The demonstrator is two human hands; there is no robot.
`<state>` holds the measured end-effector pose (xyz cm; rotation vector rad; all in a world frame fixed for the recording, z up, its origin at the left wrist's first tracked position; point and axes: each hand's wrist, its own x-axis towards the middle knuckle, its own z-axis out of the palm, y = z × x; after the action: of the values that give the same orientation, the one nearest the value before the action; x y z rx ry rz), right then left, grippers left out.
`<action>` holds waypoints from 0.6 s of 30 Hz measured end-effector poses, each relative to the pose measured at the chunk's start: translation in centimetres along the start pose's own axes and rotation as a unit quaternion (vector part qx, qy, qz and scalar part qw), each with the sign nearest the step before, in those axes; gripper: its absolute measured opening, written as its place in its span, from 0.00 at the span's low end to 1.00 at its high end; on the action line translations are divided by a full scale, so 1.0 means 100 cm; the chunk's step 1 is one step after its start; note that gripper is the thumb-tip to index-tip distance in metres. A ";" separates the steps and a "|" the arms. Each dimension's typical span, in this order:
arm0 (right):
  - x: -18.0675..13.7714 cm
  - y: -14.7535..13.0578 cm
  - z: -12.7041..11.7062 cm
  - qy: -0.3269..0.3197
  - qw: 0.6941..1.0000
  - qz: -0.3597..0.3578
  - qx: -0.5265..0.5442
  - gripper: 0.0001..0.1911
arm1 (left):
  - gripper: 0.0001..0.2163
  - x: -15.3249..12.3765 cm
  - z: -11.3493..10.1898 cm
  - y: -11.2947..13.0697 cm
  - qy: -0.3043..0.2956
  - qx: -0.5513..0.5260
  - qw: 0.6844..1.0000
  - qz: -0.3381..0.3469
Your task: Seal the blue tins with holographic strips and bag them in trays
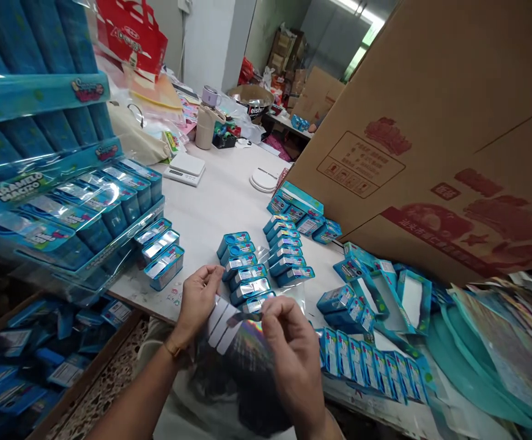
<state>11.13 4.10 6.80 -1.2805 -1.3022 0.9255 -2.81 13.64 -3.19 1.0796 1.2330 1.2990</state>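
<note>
In front of my body, my left hand (200, 300) pinches the upper left edge of a clear, shiny sticker sheet (243, 351) with several white strips and a rainbow glare. My right hand (291, 351) is closed at the sheet's right side. Its thumb and index finger pinch the end of a thin, dark-looking glossy strip (241, 317) that lies across the sheet's top. Just beyond my hands, small blue boxes (243, 269) stand in a row, and another row of blue boxes (288, 250) runs to its right.
Plastic-wrapped blue display trays (64, 214) are stacked at left, above a carton of loose boxes (41, 366). A large cardboard box (431, 140) leans in from the right. Opened display trays (392, 299) and teal discs (468, 360) lie at right. A scale (186, 168) sits farther back.
</note>
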 end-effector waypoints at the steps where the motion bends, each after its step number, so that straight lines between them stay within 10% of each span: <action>1: 0.008 -0.001 -0.001 0.012 0.999 0.027 0.023 0.09 | 0.22 -0.005 -0.003 0.001 -0.038 -0.008 0.999 0.009; 8: 0.048 0.010 0.000 0.018 0.991 0.080 0.105 0.11 | 0.36 -0.028 -0.009 0.026 -0.260 -0.082 0.962 -0.005; 18: 0.100 0.031 0.021 0.058 0.997 0.023 0.034 0.14 | 0.17 0.021 -0.012 0.042 -0.164 0.015 0.986 -0.014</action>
<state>10.78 14.58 4.96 -1.2972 -1.1466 0.9056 -4.55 15.73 0.86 1.2390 1.0173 1.0333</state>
